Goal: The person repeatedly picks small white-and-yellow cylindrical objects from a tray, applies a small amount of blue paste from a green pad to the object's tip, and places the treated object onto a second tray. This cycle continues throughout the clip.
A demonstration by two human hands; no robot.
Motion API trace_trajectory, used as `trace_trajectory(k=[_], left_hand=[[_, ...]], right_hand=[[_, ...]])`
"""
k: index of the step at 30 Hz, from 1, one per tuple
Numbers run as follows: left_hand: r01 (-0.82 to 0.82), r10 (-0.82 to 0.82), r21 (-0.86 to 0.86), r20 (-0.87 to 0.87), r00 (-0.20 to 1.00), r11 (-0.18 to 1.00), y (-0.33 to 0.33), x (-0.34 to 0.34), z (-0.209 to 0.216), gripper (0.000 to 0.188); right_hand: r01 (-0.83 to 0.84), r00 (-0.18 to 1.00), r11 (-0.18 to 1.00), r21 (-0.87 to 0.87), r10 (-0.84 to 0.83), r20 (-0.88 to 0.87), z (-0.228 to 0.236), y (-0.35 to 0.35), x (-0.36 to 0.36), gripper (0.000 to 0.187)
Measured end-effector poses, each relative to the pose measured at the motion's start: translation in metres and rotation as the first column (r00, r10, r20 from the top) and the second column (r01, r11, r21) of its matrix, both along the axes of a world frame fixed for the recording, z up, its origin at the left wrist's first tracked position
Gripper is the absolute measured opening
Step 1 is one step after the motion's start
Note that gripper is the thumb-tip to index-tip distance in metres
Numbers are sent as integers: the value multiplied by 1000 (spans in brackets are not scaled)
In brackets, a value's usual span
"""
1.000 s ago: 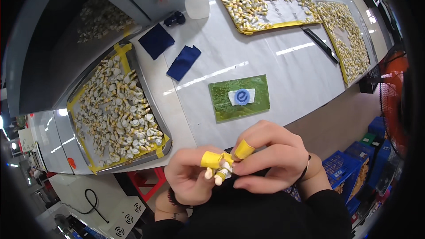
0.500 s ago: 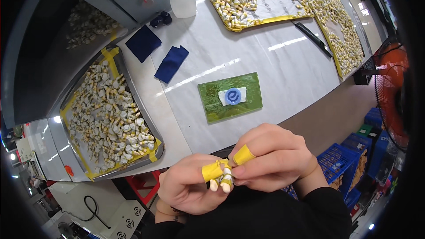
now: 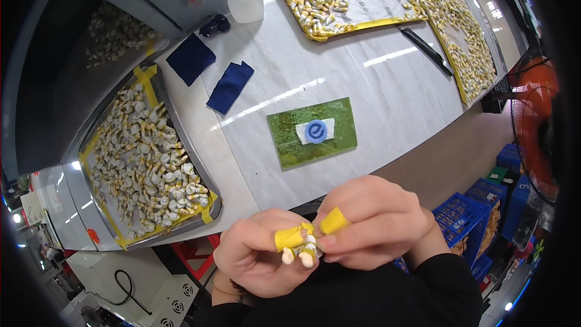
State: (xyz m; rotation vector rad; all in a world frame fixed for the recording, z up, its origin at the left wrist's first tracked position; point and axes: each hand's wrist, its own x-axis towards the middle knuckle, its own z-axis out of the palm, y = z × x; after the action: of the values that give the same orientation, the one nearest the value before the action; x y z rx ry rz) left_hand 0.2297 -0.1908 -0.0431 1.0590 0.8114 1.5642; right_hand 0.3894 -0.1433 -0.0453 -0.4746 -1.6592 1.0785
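Close to my body, my left hand (image 3: pixel 254 251) is closed around a small white-and-yellow figurine piece (image 3: pixel 307 255). Two rounded cream ends of it, like little feet, poke out below the thumb. Against it from the right presses my right hand (image 3: pixel 378 221), its thumb and fingers pinched at the piece's side; whether they hold a second part is hidden. Yellow tape wraps a digit on each hand. Beyond the hands, a green rectangular plate (image 3: pixel 284 145) lies on the table, bearing a white patch and a round blue disc (image 3: pixel 316 131).
To the left, a taped tray (image 3: pixel 213 211) holds many similar pieces beside a grey machine (image 3: pixel 145 0). Dark blue cloths (image 3: pixel 230 88) and a white squeeze bottle (image 3: pixel 245 3) lie beyond. Yellow-edged trays (image 3: pixel 357 25), a black knife-like tool (image 3: pixel 426 51), an orange fan (image 3: pixel 535 115) and blue crates (image 3: pixel 457 221) stand right.
Both hands stay together on the figurine piece, with a slight downward shift and turn. The table view has drifted a little left. Nothing has been let go.
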Motion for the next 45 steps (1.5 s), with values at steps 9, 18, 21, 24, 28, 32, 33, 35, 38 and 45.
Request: trace_trajectory(k=[9,18,21,24,28,32,33,35,38,45], left_hand=[[26,-23,-38,79,997,999,3,3,5,21],[8,1,-111,82,997,994,4,1,8,19],[26,-17,-122,80,997,992,4,0,8,20],[78,-52,-160,164,985,984,6,-1,9,21],[129,-106,-152,152,983,980,8,-3,8,21],[134,-103,-176,174,979,975,8,-3,9,21],[132,-97,-189,186,978,973,8,-3,9,21],[121,-90,-174,176,980,977,8,-3,8,22],[116,-87,-168,170,982,979,8,-3,7,22],[126,-112,-110,124,986,986,8,-5,6,21]], right_hand=[[113,980,969,220,-146,138,3,-2,1,21],[186,928,866,463,-309,206,15,-1,-4,22],[190,932,887,422,-298,206,14,-2,-4,24],[104,976,973,207,-140,168,9,1,0,29],[13,993,1000,-24,-10,116,7,3,5,36],[29,994,999,-23,-26,104,5,0,5,33],[33,994,999,-18,-31,108,5,0,5,32],[42,992,999,-6,-41,117,6,-1,4,31],[69,993,997,27,-72,97,4,-3,2,30],[120,987,985,124,-132,96,7,-1,-1,26]])
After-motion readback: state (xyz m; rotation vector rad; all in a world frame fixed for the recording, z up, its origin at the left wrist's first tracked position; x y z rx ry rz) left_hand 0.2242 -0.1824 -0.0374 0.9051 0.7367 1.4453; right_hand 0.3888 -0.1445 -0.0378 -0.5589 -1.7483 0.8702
